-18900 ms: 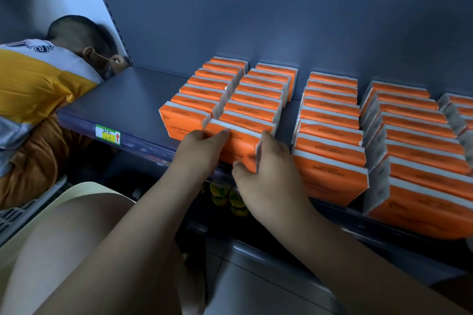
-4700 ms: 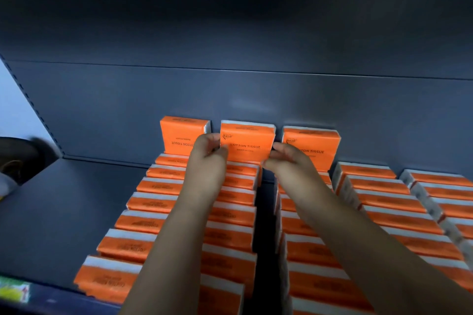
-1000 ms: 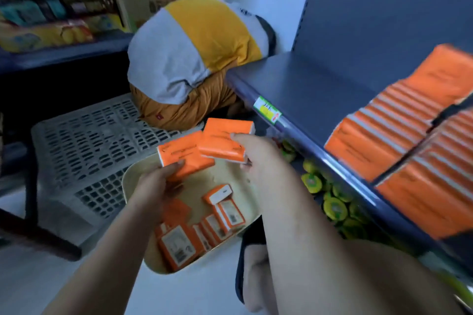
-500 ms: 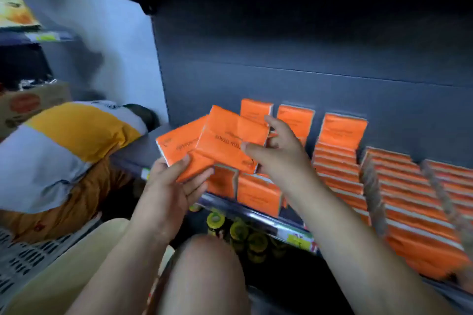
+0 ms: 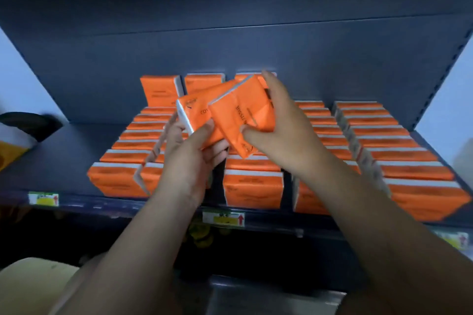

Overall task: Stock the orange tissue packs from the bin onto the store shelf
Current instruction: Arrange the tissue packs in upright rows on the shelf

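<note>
Two orange tissue packs hang tilted above the shelf rows. My left hand (image 5: 190,161) grips the left pack (image 5: 195,112) from below. The right pack (image 5: 245,115) overlaps it and is held by my right hand (image 5: 284,130), thumb on its front face. Beneath them, several rows of orange tissue packs (image 5: 252,186) lie on the dark blue shelf (image 5: 64,161). Three packs stand upright against the back panel, one of them at the far left (image 5: 160,91). The cream bin (image 5: 30,286) shows only as a corner at the bottom left.
Bare shelf floor lies left of the rows. Yellow price labels (image 5: 224,218) sit on the shelf's front edge. Part of another person in yellow and white (image 5: 12,140) shows at the left edge. Yellow items (image 5: 202,236) sit on the lower level.
Both hands lifted a pack each out of the bin and carried them up over the shelf rows. My view swung from the bin to face the shelf squarely.
</note>
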Demonstrator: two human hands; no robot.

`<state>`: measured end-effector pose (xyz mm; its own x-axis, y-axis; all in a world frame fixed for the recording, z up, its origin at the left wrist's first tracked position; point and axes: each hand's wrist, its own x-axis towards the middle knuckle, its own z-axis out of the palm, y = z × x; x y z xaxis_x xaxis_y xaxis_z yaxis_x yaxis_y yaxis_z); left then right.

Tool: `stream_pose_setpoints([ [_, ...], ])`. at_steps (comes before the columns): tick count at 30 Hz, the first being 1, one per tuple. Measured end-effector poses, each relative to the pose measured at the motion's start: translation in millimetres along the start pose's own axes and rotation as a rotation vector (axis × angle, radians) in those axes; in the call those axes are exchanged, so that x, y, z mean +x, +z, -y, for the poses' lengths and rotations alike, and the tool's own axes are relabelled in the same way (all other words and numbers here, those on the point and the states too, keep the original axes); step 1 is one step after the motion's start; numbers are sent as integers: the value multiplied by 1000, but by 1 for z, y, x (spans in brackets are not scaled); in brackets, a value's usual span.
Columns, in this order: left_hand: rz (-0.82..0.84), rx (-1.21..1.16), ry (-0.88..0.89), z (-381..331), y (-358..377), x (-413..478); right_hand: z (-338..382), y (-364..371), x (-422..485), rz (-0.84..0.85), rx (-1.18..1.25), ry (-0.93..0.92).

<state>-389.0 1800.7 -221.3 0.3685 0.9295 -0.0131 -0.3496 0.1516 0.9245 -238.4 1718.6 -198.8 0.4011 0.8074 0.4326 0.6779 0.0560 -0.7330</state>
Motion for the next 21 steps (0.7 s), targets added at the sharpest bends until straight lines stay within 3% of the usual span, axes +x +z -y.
stream_pose_setpoints([
  [3, 14, 28, -26, 10, 13, 8, -11, -18, 7, 47, -252, -140],
  [6, 18, 40, -37, 19, 28, 15, -19, -35, 15, 67, -466, -166],
  [10, 82, 74, -4, 23, 52, 22, -34, -65, 32, 75, -435, -127],
  [14, 139, 80, 91, 26, 67, 31, -49, -89, 37, 30, -598, -128],
  [21, 131, 201, 204, 22, 91, 63, -70, -124, 62, 52, -424, -40],
])
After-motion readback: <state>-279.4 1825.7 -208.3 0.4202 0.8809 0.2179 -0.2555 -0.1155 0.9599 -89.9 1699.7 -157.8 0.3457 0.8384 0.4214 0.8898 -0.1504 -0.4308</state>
